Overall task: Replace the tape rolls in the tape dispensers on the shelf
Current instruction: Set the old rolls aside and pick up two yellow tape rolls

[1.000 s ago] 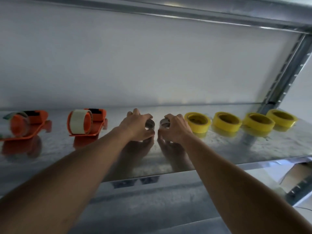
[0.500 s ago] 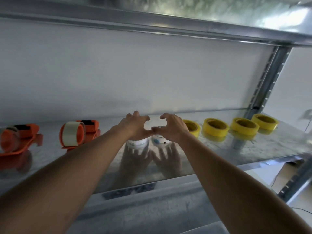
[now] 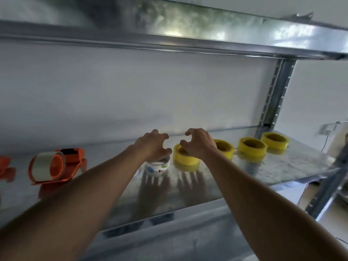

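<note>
On the metal shelf [image 3: 286, 166] an orange tape dispenser [image 3: 62, 166] with a pale roll lies at the left. A second orange dispenser [image 3: 5, 170] is cut off by the left edge. A small white tape roll [image 3: 157, 167] stands mid-shelf. My left hand [image 3: 152, 146] hovers over it with fingers loosely curled, the thumb close to its top. To its right is a row of several yellow tape rolls. My right hand [image 3: 198, 145] hangs claw-shaped over the nearest yellow roll [image 3: 185, 159], gripping nothing. Further right are more yellow rolls [image 3: 252, 146].
An upper metal shelf [image 3: 188, 34] runs overhead. A perforated steel upright [image 3: 273, 95] stands at the back right, with a white wall behind. Another rack leg [image 3: 323, 194] and a cardboard box show at the lower right.
Both hands let go of the small rolls they held and set them on the shelf. My right hand moved right over the first yellow roll. The view tilted up.
</note>
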